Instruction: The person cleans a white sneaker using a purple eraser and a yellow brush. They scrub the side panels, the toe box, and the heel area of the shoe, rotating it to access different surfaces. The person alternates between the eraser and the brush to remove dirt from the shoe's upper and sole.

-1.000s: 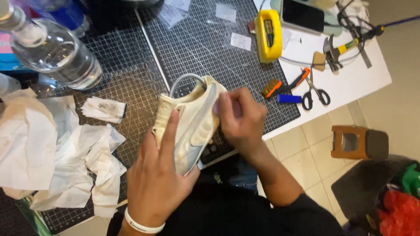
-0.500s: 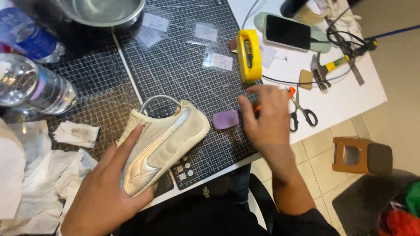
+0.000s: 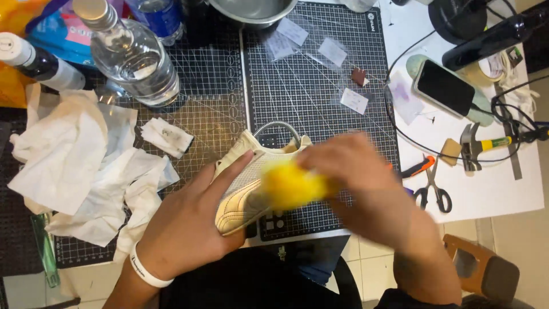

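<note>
1. Head view, looking down on a counter [image 3: 474,200] covered in part by a dark gridded cutting mat [image 3: 297,86].
2. Shoe [image 3: 251,186]: cream-coloured, low-cut, lying on the mat near the front edge of the counter, directly before the person. Long axis runs diagonally: toe toward the lower left, near the person; heel with its pull loop toward the upper right, away from them.
3. Left hand [image 3: 191,229]: laid flat along the left side of the shoe, fingers extended up its length and pressed against it, thumb under the toe end. It steadies the shoe; the fingers wrap loosely, not clenched. A white wristband sits at the wrist.
4. Right hand [image 3: 357,171]: blurred with motion, over the right side of the shoe, fingers closed on a yellow object [image 3: 291,184].
5. Yellow object: blurred, kind not discernible; it overlaps the middle of the shoe's upper. Whether it touches the shoe cannot be told.
6. Key relation: the shoe lies between the two hands, left of the right hand's fingers. The left hand lies along the shoe's long axis; the right hand comes in across it.
7. Surroundings, left: crumpled white paper towels [image 3: 80,166]; clear glass bottle [image 3: 134,54] lying on the mat.
8. Surroundings, top: metal bowl [image 3: 254,11]; small clear packets [image 3: 331,51].
9. Surroundings, right: phone [image 3: 445,87], hammer with yellow handle [image 3: 486,144], scissors [image 3: 433,189], all on the white part of the counter, well apart from the shoe.
</note>
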